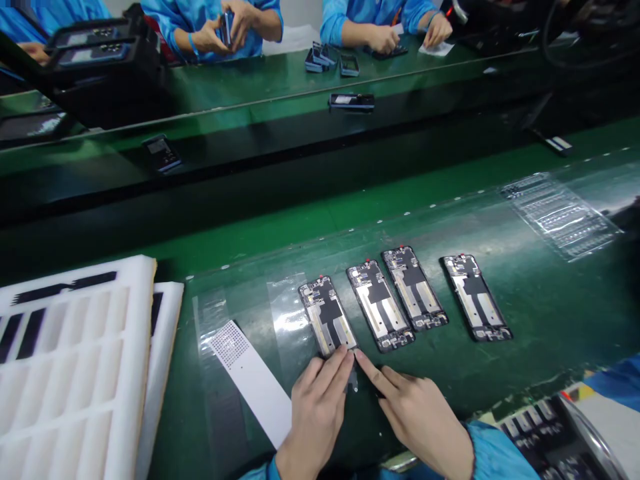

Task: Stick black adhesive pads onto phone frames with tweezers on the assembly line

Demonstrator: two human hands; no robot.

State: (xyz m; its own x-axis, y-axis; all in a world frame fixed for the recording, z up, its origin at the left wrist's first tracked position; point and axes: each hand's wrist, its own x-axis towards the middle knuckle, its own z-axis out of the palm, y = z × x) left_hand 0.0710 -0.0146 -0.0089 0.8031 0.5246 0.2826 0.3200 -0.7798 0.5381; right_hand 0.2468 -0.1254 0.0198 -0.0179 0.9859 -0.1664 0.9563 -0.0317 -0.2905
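Four opened phone bodies with bare inner parts lie in a loose row on the green bench. At the leftmost phone [327,313], my left hand [320,407] rests with its fingers stretched out, the tips pressing on the lower end. My right hand [420,407] has its index finger extended to that phone's lower right corner, its other fingers bent loosely. A small dark flap [353,381] shows below that end, partly between my hands. To the right lie a second phone [381,307], a third phone [415,288] and a fourth phone [476,297]. Neither hand lifts anything.
Left of my hands lies a white strip sheet [255,383] with small dots. White foam trays [135,320] stand at the far left. A clear plastic sheet [563,213] lies right. Beyond, a dark conveyor [240,147] carries phones; co-workers' hands [220,33] work across it.
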